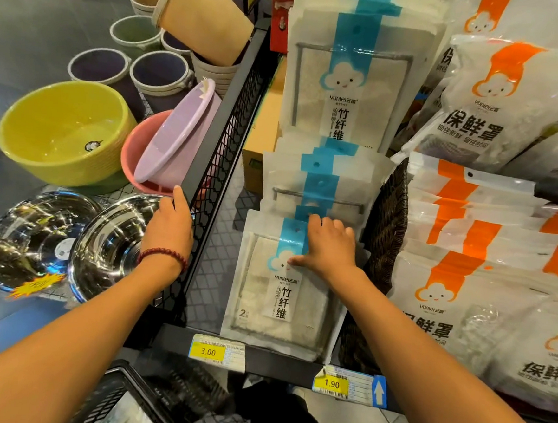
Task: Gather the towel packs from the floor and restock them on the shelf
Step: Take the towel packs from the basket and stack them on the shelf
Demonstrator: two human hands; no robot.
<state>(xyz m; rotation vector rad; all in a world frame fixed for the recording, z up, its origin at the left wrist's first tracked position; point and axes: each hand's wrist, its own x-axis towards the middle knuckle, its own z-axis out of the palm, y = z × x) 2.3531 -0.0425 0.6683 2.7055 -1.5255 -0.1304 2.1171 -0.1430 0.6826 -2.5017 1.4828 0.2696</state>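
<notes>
White towel packs with a blue strip and a cloud face stand in rows on the black wire shelf. The front towel pack leans at the shelf's front lip. My right hand lies flat on its upper part, fingers spread over the blue strip and touching the row of packs behind. A taller stack of the same packs stands further back. My left hand, with a red bead bracelet at the wrist, grips the top rail of the black mesh divider.
Orange-striped white packs fill the shelf to the right behind a dark wicker basket. Left of the divider sit steel bowls, a yellow basin, pink and lilac basins and stacked pots. Price tags line the shelf edge.
</notes>
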